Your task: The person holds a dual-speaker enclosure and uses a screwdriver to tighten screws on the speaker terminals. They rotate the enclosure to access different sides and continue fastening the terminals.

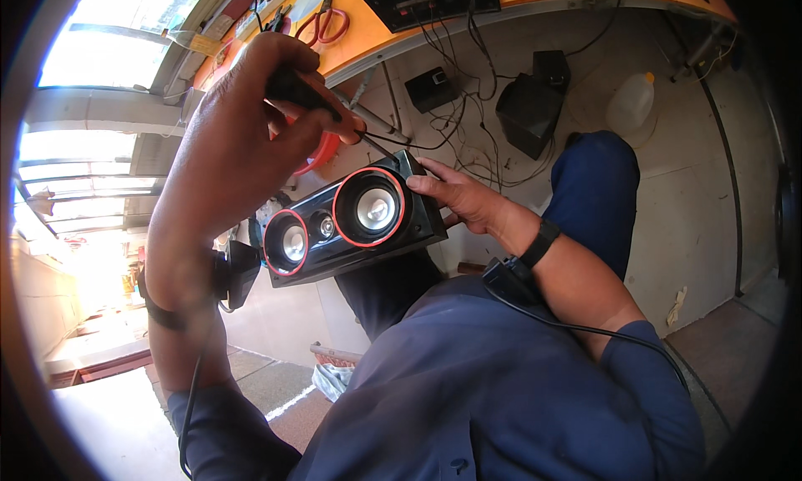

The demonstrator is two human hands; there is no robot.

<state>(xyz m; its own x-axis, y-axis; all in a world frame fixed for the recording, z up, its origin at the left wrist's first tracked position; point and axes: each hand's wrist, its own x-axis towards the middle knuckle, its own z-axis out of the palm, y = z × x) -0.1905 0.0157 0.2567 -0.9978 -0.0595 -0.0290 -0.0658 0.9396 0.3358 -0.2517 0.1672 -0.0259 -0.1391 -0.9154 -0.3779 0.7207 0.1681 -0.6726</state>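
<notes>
A long black speaker (324, 245) with two large orange-ringed cones and a small one between them is held in front of me, its face turned up toward me. My right hand (468, 199) grips its right end, thumb on the front edge. Above the speaker, my left hand (242, 118) is closed around the dark handle of a screwdriver (294, 93). The thin shaft slants down to the speaker's upper right corner. Whether the tip sits in a screw is too small to tell.
Along the far side runs an orange-topped bench (368, 43) with red-handled scissors (324, 23) and a black box (426, 1) trailing cables. On the floor beneath are a black box (528, 113), tangled wires, a translucent jug (631, 103) and a red container (322, 154).
</notes>
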